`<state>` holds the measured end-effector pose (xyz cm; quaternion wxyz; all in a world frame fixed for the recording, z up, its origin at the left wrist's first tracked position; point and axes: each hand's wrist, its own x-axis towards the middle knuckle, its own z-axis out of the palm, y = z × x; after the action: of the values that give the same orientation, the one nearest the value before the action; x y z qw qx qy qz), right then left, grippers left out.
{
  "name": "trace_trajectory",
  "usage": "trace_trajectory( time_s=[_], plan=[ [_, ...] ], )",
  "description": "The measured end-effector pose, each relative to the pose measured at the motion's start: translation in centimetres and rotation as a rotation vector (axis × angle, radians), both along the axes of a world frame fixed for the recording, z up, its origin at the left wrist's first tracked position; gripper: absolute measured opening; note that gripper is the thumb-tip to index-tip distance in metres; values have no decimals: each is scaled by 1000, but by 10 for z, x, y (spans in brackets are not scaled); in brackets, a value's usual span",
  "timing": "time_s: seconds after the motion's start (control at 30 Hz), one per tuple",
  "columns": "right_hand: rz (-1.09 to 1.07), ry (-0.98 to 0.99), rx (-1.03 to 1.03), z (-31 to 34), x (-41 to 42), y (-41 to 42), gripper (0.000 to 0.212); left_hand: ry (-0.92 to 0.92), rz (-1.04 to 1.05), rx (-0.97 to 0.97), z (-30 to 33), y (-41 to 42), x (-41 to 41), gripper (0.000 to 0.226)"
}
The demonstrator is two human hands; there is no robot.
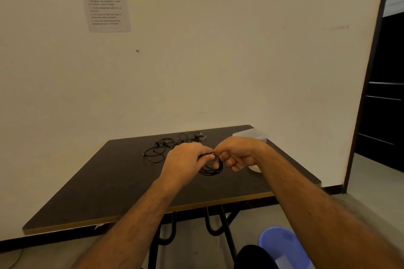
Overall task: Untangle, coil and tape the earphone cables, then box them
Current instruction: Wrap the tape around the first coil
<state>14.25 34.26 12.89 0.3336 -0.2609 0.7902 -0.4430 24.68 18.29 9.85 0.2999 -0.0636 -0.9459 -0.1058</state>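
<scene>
Between both hands hangs the coiled cable (211, 165); left hand (185, 159) grips its top, right hand (237, 155) pinches alongside; the tape roll (255, 168) lies just right.

The desk (105, 192) lies bare along its near edge and left side. Toward the far edge a tangle of loose cables (170, 145) sprawls; at the far right corner a clear box (253, 134) blocks the way.

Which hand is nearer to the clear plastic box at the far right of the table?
Right. The right hand is just in front of the clear plastic box; the left hand is further left.
</scene>
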Motion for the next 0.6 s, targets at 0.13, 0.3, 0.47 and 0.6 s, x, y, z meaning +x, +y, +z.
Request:
trace_trajectory(
  time_s=[0.13,0.3,0.47,0.6],
  plan=[
    [-32,10,-111,-3,0,2,5,8,-21,96,0,-1,1,23],
    [-73,147,-230,-7,2,2,10,14,-37,248,-1,-4,-1,21],
    [43,154,-288,-8,5,4,32,-19,-21,363,1,-8,-4,18],
    [124,260,-197,-7,8,5,28,-97,-28,460,2,-10,-4,19]
  ],
)
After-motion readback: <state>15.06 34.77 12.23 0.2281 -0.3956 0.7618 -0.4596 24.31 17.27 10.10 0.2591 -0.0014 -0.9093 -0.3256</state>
